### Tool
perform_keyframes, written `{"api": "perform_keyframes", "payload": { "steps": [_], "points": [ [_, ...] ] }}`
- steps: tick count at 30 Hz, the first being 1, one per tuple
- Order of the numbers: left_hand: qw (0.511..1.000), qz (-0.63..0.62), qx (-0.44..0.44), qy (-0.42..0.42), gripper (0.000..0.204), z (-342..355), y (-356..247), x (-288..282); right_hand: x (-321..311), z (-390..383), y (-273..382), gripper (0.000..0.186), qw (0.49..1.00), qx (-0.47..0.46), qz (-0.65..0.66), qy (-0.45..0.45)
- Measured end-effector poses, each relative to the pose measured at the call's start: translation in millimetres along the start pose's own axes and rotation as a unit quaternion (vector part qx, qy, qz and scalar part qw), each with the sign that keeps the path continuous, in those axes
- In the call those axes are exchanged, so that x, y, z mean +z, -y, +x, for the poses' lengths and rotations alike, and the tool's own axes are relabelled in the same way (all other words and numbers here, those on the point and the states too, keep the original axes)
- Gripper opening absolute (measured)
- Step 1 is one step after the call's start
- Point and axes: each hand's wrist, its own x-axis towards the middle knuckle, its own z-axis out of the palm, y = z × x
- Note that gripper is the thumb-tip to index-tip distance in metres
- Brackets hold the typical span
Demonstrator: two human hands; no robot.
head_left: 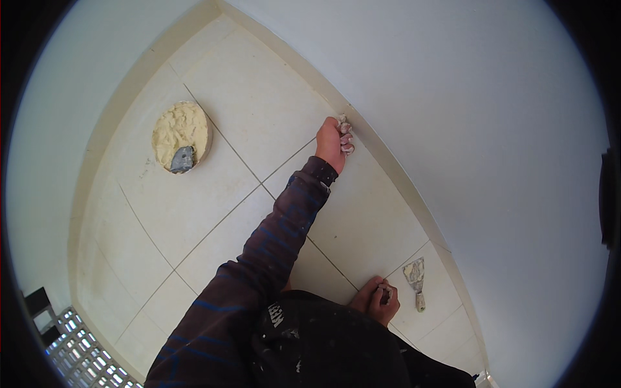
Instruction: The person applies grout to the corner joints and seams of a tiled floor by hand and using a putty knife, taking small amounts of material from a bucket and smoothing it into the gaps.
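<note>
My left hand [332,143] reaches out to the beige skirting tile [326,87] at the foot of the right wall. Its fingers are curled and smeared with whitish paste; whatever they hold, if anything, is hidden. My right hand [383,302] is low and close to my body, its fingers curled in, and I cannot make out what is inside them. Right of it, a putty knife [417,283] with a paste-smeared blade lies on the floor. Farther off to the left stands a round tub [209,138] of cream-coloured paste [179,126]. A grey flat tool [184,159] is stuck in the paste.
Pale floor tiles [213,194] with dark joints spread under everything. The right wall [479,129] and the left wall [84,84] meet in a far corner, with skirting along both. At the lower left is a grid-like panel [84,352] letting light through.
</note>
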Motion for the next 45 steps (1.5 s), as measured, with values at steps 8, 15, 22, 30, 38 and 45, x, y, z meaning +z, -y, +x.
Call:
{"api": "perform_keyframes", "payload": {
  "steps": [8, 15, 22, 30, 38, 45],
  "points": [
    [0.998, 0.051, 0.033, -0.016, 0.004, -2.9, 4.3, 4.4, -1.9, 0.7, 1.7, 0.017, 1.000, 0.019, 0.006, 0.011],
    [0.990, 0.104, 0.094, -0.026, 0.009, -30.2, 14.3, 23.3, -3.2, 1.0, -11.3, 0.016, 1.000, 0.015, -0.016, 0.012],
    [0.988, 0.121, 0.089, -0.015, 0.009, -41.3, 0.8, 28.9, 0.6, -1.7, 0.0, 0.016, 1.000, 0.008, 0.004, 0.010],
    [0.738, 0.602, 0.287, -0.104, 0.055, -1.5, 33.3, -19.0, 10.9, -7.4, 0.7, 0.016, 1.000, 0.003, 0.000, 0.008],
    [0.709, 0.650, 0.244, -0.123, 0.057, -43.2, 33.4, -27.4, 6.0, -0.2, 9.1, 0.017, 1.000, 0.003, -0.009, 0.015],
    [0.592, 0.742, 0.287, -0.132, 0.044, -46.8, 40.3, 5.6, -2.3, -0.4, -3.7, 0.016, 1.000, 0.007, 0.002, 0.008]
  ]
}}
